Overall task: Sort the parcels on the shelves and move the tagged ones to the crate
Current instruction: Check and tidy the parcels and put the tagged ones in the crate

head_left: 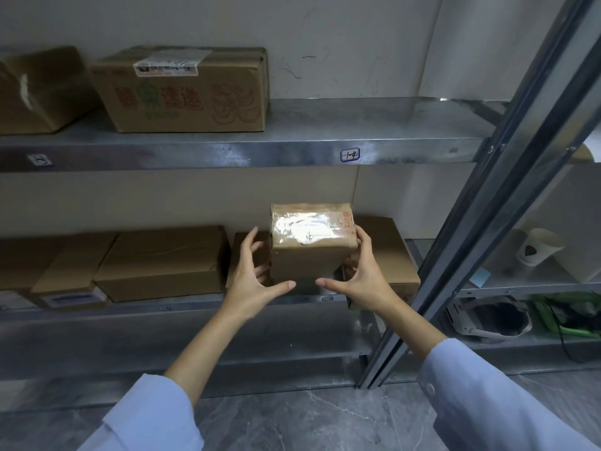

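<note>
A small brown parcel (pixel 309 252) with glossy clear tape and red print on its top is at the front of the middle shelf (pixel 182 309). My left hand (pixel 257 278) curls round its left side, thumb at the lower front edge. My right hand (pixel 361 275) holds the right side, fingers at the top corner and underneath. Whether the parcel rests on the shelf or is lifted is unclear. No crate is in view.
Flat brown boxes (pixel 159 265) lie left of and behind the parcel, another box (pixel 390 252) on its right. On the upper shelf (pixel 292 151) stand a printed labelled carton (pixel 182 92) and a plain one (pixel 35 92). A metal upright (pixel 481 203) stands right, with a paper cup (pixel 536 247) beyond.
</note>
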{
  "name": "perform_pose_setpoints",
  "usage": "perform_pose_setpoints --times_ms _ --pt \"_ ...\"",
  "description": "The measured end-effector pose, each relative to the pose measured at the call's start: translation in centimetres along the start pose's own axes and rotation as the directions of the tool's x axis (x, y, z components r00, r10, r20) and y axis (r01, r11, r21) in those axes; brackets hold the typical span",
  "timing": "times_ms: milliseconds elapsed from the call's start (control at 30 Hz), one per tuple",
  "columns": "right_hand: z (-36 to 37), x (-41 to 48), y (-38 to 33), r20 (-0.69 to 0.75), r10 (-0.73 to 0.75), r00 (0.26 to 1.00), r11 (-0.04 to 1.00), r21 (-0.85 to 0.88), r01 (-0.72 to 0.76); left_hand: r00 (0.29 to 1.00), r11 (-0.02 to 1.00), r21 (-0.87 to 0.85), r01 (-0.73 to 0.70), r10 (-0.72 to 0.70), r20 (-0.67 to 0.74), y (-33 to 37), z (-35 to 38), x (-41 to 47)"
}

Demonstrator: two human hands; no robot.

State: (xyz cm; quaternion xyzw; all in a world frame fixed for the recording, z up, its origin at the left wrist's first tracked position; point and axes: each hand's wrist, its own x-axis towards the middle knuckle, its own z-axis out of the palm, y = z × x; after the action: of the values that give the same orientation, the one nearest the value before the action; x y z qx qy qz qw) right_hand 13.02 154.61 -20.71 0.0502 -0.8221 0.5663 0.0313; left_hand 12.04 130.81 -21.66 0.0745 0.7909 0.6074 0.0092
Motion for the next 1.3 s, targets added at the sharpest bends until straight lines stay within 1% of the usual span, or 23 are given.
perform_pose_setpoints --times_ms 67,133,233,333,567,667,767,900,1000,1067,1200,1300 --pt "0.0 -0.1 -0.1 0.016 -0.024 1.000 0.999 -0.038 0.025 0.999 0.997 0.064 -0.040 0.039 0.013 -0.1 0.1 0.0" --pt "0.1 -0.2 -0.1 0.027 -0.030 0.999 0.998 -0.045 0.031 0.998 0.994 0.088 -0.057 0.056 0.012 -0.1 0.2 0.0" --pt "-0.1 -0.3 0.1 0.039 -0.007 0.999 1.000 0.001 0.007 0.999 0.995 0.091 -0.045 0.046 -0.010 0.0 0.2 -0.1" --pt "-0.3 -0.4 0.2 0.058 0.015 0.998 1.000 0.021 -0.016 1.000 0.994 0.110 -0.026 0.025 0.008 -0.1 -0.1 -0.2" --pt "-0.3 -0.7 0.1 0.045 0.033 0.998 0.999 0.030 -0.035 0.998 0.997 0.049 0.053 -0.051 -0.034 -0.6 0.3 -0.3" --pt "-0.2 -0.6 0.1 0.034 0.024 0.999 0.999 0.021 -0.025 0.998 0.998 0.038 0.048 -0.047 -0.043 -0.5 0.5 -0.5" --pt "0.0 -0.5 0.2 0.036 0.031 0.999 0.999 0.016 -0.031 0.999 0.997 0.056 0.047 -0.045 -0.026 -0.2 0.6 -0.6" --pt "0.2 -0.6 0.4 0.015 0.015 1.000 0.998 -0.067 -0.014 1.000 0.997 0.079 0.017 -0.016 -0.009 0.0 0.6 -0.6" --pt "0.2 -0.6 0.7 -0.005 0.002 1.000 0.996 -0.088 -0.003 0.999 0.999 0.010 0.037 -0.037 0.018 -0.1 0.6 -0.6" --pt "0.1 -0.4 0.8 -0.014 -0.003 1.000 0.996 -0.091 0.002 0.998 0.999 -0.022 0.049 -0.048 0.032 -0.3 0.5 -0.8" --pt "-0.3 -0.2 0.9 -0.022 0.010 1.000 0.998 -0.061 -0.012 0.997 0.998 -0.017 0.057 -0.056 0.048 0.0 0.2 -1.0" --pt "-0.7 -0.5 1.0 -0.032 -0.005 0.999 0.999 -0.038 0.004 0.997 0.999 -0.021 0.045 -0.044 0.067 0.5 0.1 -1.1"
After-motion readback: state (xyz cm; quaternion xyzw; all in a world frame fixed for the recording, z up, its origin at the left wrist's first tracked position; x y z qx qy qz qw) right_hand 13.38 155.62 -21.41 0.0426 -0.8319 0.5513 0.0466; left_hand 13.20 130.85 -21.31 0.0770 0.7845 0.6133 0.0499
